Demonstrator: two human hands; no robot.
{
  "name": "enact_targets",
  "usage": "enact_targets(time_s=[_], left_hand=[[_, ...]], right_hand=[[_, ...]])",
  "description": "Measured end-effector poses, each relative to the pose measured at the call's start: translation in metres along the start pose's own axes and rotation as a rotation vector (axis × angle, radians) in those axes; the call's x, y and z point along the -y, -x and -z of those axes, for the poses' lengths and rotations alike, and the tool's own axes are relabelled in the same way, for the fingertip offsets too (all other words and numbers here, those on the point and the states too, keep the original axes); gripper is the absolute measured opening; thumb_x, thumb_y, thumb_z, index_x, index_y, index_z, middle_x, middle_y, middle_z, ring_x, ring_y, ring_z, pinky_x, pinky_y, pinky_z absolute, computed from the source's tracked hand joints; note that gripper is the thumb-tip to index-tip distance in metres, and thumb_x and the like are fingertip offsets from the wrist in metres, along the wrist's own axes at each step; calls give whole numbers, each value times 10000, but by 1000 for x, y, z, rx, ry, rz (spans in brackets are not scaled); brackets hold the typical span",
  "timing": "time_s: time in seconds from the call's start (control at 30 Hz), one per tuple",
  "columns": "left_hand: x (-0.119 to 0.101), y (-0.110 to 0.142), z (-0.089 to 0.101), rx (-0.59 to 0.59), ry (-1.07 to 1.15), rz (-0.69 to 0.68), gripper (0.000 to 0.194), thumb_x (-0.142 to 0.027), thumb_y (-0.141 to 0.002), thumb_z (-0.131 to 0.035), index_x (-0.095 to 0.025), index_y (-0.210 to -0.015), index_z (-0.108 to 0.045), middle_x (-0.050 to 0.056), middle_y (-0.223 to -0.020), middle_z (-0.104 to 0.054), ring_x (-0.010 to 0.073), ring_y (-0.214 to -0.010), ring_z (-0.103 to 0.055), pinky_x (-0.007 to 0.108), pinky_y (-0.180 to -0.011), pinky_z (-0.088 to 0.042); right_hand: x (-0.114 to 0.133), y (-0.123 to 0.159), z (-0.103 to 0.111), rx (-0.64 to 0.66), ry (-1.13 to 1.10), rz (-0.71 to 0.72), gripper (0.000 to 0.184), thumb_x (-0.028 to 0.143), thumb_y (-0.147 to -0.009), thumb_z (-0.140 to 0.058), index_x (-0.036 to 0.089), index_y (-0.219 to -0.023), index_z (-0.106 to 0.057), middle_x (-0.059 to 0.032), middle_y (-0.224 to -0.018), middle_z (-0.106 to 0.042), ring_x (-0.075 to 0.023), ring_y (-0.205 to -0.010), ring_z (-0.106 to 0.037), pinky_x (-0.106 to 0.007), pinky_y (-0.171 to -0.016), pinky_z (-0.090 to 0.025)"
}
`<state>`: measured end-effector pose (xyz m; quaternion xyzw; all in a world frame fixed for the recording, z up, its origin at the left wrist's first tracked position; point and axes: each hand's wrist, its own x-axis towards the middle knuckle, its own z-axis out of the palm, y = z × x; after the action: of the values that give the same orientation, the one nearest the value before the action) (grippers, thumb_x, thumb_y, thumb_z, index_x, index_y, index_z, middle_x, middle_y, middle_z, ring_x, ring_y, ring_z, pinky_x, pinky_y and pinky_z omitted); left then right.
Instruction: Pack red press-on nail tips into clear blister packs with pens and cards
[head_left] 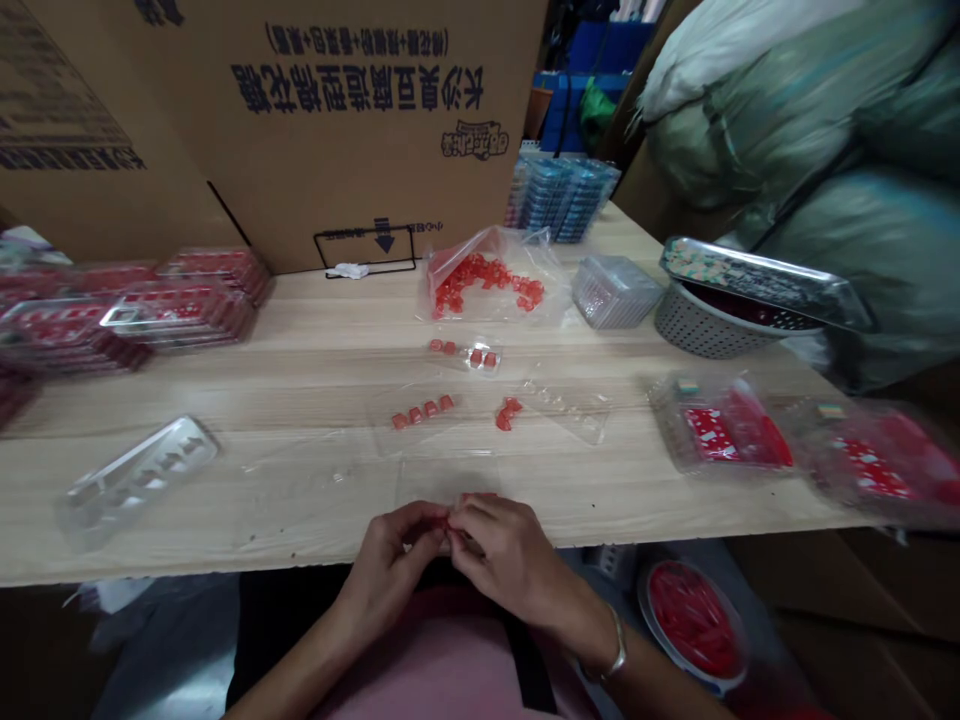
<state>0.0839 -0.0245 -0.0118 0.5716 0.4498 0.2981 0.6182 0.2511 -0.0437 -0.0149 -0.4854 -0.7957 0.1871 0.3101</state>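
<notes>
At the table's front edge, my left hand and my right hand meet, fingertips pinched together on a small red piece mostly hidden by the fingers. Just beyond them lies a clear plastic tray. Behind it, a row of red pieces rests on another clear tray, and a small red clump sits to the right beside a clear strip tray. Farther back, a clear strip carries several red pieces. An open plastic bag holds many more.
A large cardboard box stands at the back. Stacked red packs and a white moulded tray are on the left. To the right are stacked clear trays, a grey basket and red packets. A tub sits below the edge.
</notes>
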Motion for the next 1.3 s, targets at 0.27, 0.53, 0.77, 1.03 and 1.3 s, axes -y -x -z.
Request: enact_targets(time_s=[0.27,0.53,0.77,1.03,1.3], left_hand=[[6,7,-4,20,151,100,116,-246,-713,-635,-166,-788,-673,3,-720,-691,137,-679,-616,262,-677,-486],[6,13,-2,-87,-86,-129,23,-191,-751,-587,-180,-733,-594,-19,-668,-620,112,-623,-573,217,-594,-452],[12,-6,20,-54,-487,-403,198,-169,-774,-618,-216,-966,-602,36,-927,-631,172,-851,-605,289,-743,-502],[41,-25,30,-87,-703,-553,199,-172,-846,-544,-207,-1025,-623,67,-971,-657,192,-901,-609,339,-789,-509],[29,-29,22,-80,-941,-711,171,-215,-917,-483,-204,-1034,-607,51,-984,-689,189,-875,-606,332,-754,-449]], right_hand=[[15,17,-19,-202,0,-45,145,88,-739,-476,201,-656,-510,-7,-619,-572,-137,-585,-528,-257,-566,-398],[11,12,-13,-9,-768,-436,93,260,-759,-616,191,-742,-557,14,-704,-598,-108,-632,-553,-209,-575,-446],[-7,-2,-1,48,-392,-159,96,148,-829,-566,190,-743,-570,-14,-778,-602,-144,-745,-565,-260,-692,-459],[-31,-15,-6,163,-177,14,122,148,-920,-499,197,-853,-588,-18,-868,-635,-134,-799,-587,-240,-732,-456],[-30,-15,-2,97,-103,3,121,116,-862,-537,208,-880,-614,-53,-999,-652,-180,-957,-583,-316,-855,-454]])
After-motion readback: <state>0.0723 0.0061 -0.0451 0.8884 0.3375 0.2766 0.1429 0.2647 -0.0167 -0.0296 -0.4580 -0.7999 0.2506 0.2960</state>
